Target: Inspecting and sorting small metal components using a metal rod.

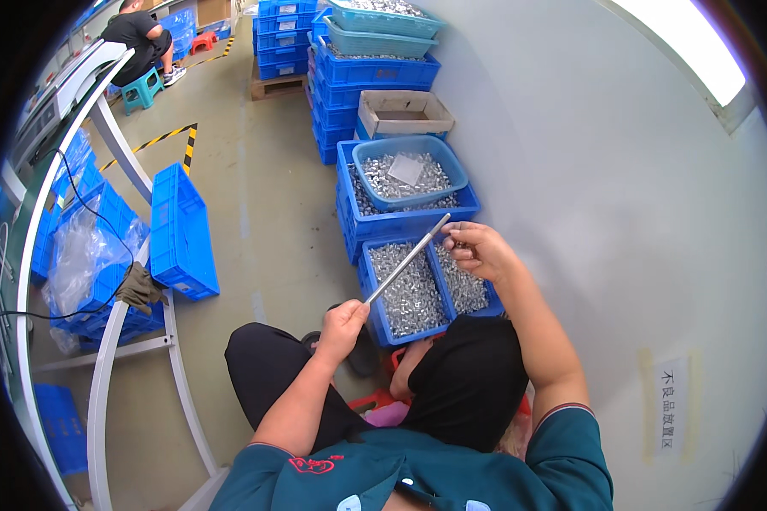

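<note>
My left hand (344,328) is closed around the lower end of a slim, straight metal rod (407,262), which slants up and to the right. Close to the rod's far tip is my right hand (479,250), its fingers curled together; whatever they hold is too small to make out. Under the rod sits a divided blue bin (369,294), both compartments filled with small silvery metal parts (411,300). Just beyond it, a light-blue basin (457,169) of similar parts rests in a larger blue crate (347,209).
Stacked blue crates (324,119) and a white-edged box (435,115) line the wall on the right. To the left stand a white-framed table (102,400) and a tilted blue crate (183,230). Far off, another person (136,38) sits on a teal stool (142,91).
</note>
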A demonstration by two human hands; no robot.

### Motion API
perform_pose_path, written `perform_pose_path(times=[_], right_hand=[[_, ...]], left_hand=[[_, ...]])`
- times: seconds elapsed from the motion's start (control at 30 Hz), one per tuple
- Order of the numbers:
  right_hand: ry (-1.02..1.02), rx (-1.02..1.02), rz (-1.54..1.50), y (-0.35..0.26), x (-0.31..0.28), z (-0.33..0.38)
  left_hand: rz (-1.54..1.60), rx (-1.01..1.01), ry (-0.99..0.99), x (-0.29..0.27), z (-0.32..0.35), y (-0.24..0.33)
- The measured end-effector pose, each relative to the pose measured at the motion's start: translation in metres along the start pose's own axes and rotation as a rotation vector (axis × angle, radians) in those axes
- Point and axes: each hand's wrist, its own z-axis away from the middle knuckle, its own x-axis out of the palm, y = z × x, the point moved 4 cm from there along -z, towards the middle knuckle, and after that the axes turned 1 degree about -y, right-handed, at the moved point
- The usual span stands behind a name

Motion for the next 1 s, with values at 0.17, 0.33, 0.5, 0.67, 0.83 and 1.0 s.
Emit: perform_pose_path(times=[0.17,0.33,0.5,0.67,0.83,1.0], right_hand=[[-0.054,-0.094,-0.120,-0.008,-0.013,0.000],[-0.048,-0.146,-0.233,-0.007,-0.004,-0.001],[-0.062,-0.164,-0.277,-0.009,-0.004,-0.003],[-0.098,-0.159,-0.279,-0.008,-0.002,-0.001],[-0.156,-0.102,-0.273,-0.008,0.006,-0.002],[-0.130,-0.133,-0.171,-0.008,0.007,-0.001]], left_hand=[[-0.023,0.004,-0.009,0.001,0.001,0.003],[-0.021,-0.016,-0.049,0.001,0.003,0.004],[-0.019,0.002,-0.063,0.002,0.004,0.002],[-0.013,0.007,-0.059,0.002,0.005,0.009],[0.011,0.026,-0.049,0.001,0.005,0.007],[0.022,0.023,-0.049,0.004,0.004,0.004]])
